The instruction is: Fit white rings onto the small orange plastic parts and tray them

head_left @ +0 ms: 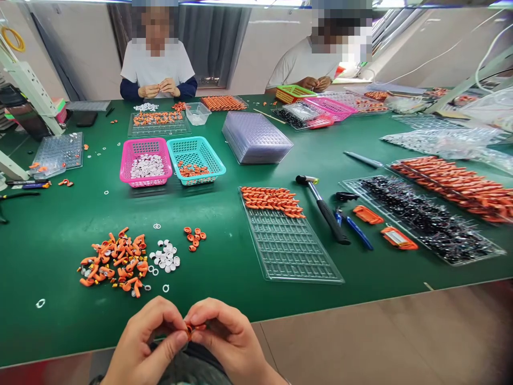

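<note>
Close to the table's near edge, my left hand (150, 342) and my right hand (230, 334) meet fingertip to fingertip. Both pinch one small orange earbud shell (189, 331) between thumb and forefinger, and the fingers cover most of it. Beyond the hands lies a loose pile of orange earbud shells (118, 259) with stems and some gold-coloured bits. Beside that pile are small white round caps (166, 255) and a few thin white rings (165, 288). A little farther off sit several orange cup-shaped caps (194, 238).
A clear tray (294, 251) holds rows of orange shells at its far end. Right of it lie a hammer (326, 214), blue-handled pliers (359, 232) and a tray of black wired parts (425, 219). Pink (125, 168) and turquoise (218, 166) baskets stand behind. Two people work across the table.
</note>
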A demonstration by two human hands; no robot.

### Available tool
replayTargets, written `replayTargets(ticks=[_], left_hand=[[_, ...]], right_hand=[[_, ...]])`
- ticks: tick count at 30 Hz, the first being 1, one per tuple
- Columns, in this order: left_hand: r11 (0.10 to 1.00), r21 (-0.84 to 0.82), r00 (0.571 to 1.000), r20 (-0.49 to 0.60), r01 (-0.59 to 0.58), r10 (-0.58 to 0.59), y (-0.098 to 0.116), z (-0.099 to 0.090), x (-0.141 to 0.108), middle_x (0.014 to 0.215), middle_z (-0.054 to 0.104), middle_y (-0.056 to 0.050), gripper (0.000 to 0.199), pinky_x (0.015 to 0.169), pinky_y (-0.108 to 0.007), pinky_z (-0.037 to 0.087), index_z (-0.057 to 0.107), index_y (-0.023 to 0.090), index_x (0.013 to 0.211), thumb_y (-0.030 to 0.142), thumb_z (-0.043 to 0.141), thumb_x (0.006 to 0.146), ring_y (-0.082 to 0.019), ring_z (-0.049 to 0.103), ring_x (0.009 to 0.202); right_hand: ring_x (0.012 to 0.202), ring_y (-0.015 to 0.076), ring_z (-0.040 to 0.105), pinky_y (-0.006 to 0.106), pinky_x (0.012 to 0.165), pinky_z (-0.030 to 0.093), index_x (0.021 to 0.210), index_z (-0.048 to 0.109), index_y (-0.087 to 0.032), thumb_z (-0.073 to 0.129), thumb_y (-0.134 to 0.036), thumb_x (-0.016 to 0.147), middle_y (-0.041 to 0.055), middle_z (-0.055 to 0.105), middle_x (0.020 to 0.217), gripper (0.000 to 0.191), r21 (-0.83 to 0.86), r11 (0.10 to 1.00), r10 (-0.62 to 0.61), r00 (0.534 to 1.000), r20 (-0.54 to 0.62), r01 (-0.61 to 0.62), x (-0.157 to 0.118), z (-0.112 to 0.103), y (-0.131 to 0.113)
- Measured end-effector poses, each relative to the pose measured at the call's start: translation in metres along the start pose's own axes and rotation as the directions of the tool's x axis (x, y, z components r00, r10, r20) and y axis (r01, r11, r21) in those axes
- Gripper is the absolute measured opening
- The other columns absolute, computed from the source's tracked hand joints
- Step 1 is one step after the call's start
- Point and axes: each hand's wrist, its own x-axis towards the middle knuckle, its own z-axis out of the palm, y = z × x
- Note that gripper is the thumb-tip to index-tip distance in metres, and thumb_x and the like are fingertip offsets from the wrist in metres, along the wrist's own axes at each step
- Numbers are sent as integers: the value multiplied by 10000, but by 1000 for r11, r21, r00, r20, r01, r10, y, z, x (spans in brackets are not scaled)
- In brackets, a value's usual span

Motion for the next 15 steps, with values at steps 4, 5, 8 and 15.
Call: replayTargets(ticks=[4,5,8,15], left_hand=[[997,70,995,90,29,-36,8,-7,4,772,602,-18,198,634,-227,440,635,212,760,349,605,899,-169,563,699],[996,81,993,111,30,-39,9,-8,4,783,601,-19,202,643,-228,441,629,212,764,354,595,903,-171,563,710],[994,102,987,153,38,-54,10,-8,4,798,595,-21,209,658,-233,442,607,213,773,363,568,912,-176,559,728],[986,167,990,142,-4,-20,9,-6,3,799,601,-20,188,650,-228,454,592,219,782,325,543,929,-172,582,721]], right_hand=[[705,165,702,246,640,582,882,746,-220,736,-261,847,47,749,783,55,-106,994,-19,1000,3,19,0,-2,-3],[702,166,703,250,644,583,876,745,-216,732,-270,850,50,748,780,61,-125,992,-15,1000,4,16,0,-2,-4],[696,165,700,250,639,585,879,739,-216,723,-277,857,51,743,788,67,-134,991,0,1000,5,1,-1,-4,-4],[701,164,699,244,635,582,902,735,-222,701,-231,871,54,739,799,47,-180,983,-37,999,24,40,-1,-4,-6]])
